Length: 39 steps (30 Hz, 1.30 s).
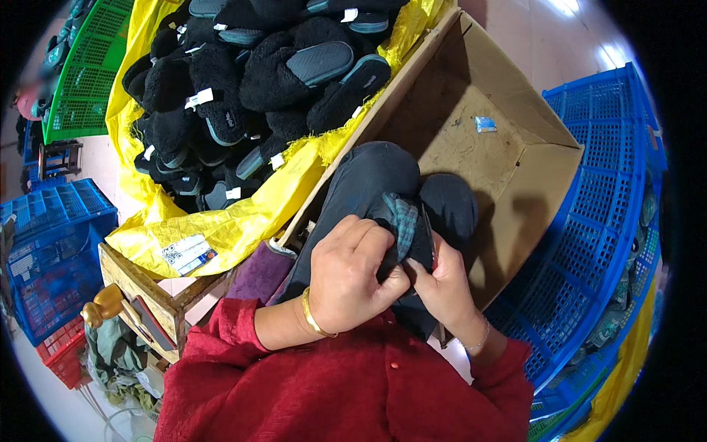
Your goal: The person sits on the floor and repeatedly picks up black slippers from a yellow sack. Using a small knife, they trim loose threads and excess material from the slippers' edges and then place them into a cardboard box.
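My left hand (350,272), with a gold bangle at its wrist, is closed on a piece of green-and-black plaid cloth (401,221) over my lap. The cloth has a dark part beside it, and its full shape is hidden by my hands. My right hand (449,287) is closed close to the left, its thumb at the lower end of the cloth. A thin dark strip (426,225) stands up from the right fingers with a bit of red at its base; I cannot make out whether it is a tool. Both hands rest above my dark trousers (368,173).
A yellow sack (294,184) heaped with black fluffy slippers (221,88) stands ahead on the left. A cardboard box (537,140) with a small blue-and-white packet (484,124) lies ahead. Blue crates (589,199) line the right; a wooden stool (140,283) is at left.
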Each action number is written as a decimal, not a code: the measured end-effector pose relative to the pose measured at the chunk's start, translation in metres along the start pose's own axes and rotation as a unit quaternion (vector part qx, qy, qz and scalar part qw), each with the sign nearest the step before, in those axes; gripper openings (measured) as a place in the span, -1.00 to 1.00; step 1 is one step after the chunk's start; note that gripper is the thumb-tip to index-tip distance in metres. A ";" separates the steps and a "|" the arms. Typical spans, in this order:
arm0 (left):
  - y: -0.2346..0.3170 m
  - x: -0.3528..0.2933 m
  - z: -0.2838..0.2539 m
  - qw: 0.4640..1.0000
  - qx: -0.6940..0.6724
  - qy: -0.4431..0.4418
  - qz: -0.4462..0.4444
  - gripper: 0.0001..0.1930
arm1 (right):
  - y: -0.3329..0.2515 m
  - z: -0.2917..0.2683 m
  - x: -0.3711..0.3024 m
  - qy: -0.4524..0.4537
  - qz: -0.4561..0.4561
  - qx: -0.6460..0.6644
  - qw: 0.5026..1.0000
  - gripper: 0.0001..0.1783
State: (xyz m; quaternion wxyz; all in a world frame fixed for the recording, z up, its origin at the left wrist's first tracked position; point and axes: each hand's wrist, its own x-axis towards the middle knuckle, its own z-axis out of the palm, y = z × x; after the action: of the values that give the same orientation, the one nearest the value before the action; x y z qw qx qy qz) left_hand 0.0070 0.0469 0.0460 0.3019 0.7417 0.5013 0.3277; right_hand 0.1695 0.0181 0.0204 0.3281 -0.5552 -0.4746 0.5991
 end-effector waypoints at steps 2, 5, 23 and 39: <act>0.001 0.003 0.004 1.000 0.007 0.006 0.010 -0.75 | -0.003 0.001 0.012 -0.023 0.021 -0.014 0.999 -0.77; 0.010 0.011 0.009 0.999 0.039 -0.004 0.010 -0.73 | 0.010 -0.001 0.025 -0.063 0.071 0.106 0.990 -0.61; 0.009 -0.058 0.000 0.989 0.120 0.061 -0.063 -0.34 | 0.030 0.018 0.013 -0.026 -0.008 0.294 0.955 -0.73; 0.017 -0.034 0.015 0.985 0.133 0.097 -0.056 -0.61 | 0.018 0.038 0.032 0.058 -0.011 0.257 0.964 -0.83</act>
State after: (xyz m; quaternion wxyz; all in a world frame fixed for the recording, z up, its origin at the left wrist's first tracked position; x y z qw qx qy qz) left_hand 0.0182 0.0076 0.0439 0.1685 0.7105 0.6082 0.3112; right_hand 0.1299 0.0335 -0.0104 0.4934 -0.4803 -0.2907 0.6643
